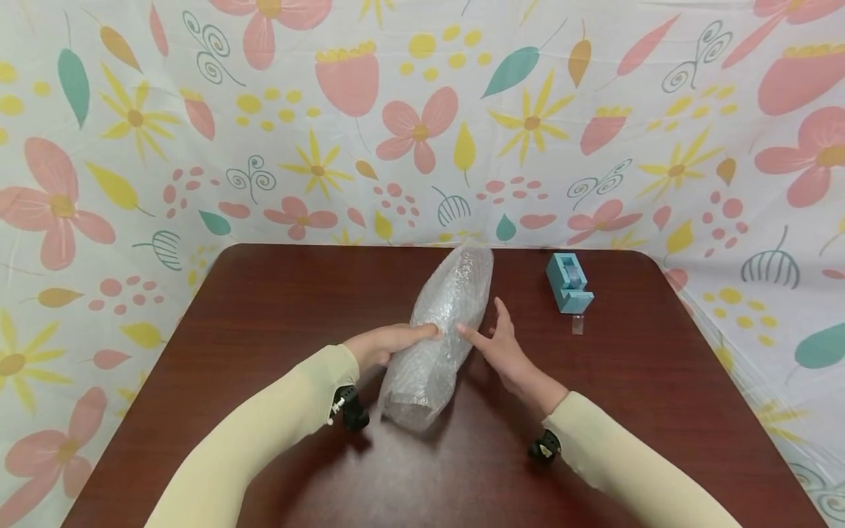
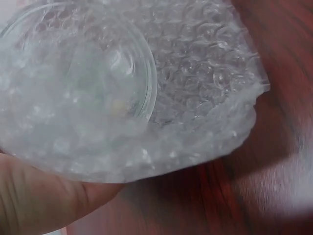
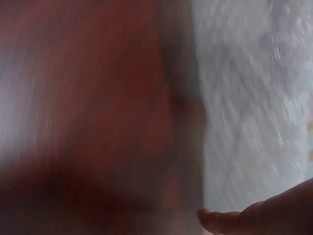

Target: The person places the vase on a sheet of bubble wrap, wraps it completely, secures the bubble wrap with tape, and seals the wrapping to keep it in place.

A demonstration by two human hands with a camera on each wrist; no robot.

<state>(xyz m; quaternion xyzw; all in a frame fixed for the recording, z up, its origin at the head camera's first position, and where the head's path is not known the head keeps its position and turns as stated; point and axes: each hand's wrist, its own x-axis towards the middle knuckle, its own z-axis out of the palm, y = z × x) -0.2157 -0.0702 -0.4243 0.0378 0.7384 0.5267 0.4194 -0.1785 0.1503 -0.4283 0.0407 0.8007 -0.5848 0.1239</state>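
Note:
A long roll of bubble wrap (image 1: 454, 297) lies slanting across the middle of the table, its near end gaping. Inside that end, the left wrist view shows the round rim of a clear glass vessel (image 2: 150, 83); the rest of it is hidden in the wrap. From the left side my left hand (image 1: 386, 343) grips the roll, thumb on top and fingers going under it. My right hand (image 1: 507, 359) is at the roll's right side, thumb tip right at the wrap and the other fingers spread loosely beyond its edge.
A blue tape dispenser (image 1: 569, 284) stands at the back right of the brown table (image 1: 290, 293), a short strip of clear tape (image 1: 578, 325) hanging off its front. Behind the table hangs a flowered cloth (image 1: 409, 66).

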